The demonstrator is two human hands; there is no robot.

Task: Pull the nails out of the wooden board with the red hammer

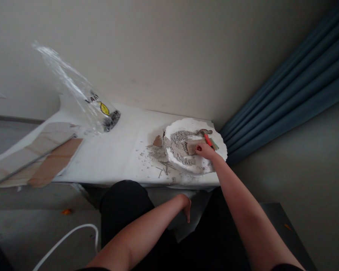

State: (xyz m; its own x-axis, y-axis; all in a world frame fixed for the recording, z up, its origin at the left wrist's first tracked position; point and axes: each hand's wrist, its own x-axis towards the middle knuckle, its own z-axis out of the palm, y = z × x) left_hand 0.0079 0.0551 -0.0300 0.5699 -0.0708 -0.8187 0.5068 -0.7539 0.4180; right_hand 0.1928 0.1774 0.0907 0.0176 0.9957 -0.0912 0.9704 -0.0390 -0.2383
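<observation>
A brown slab (191,147) lies on a white board (192,123) among grey crumbs (180,135), near a hammer (208,139); the right hand (205,151) curls its fingers at the slab, whether gripping it I cannot tell; the left hand (187,207) hangs below the table (107,160), its grip unclear; nails (166,166) lie beside the board.

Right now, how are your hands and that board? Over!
Right hand curled at the board, grip unclear. Left hand off the table. Hammer close by the right hand, grit around.
</observation>
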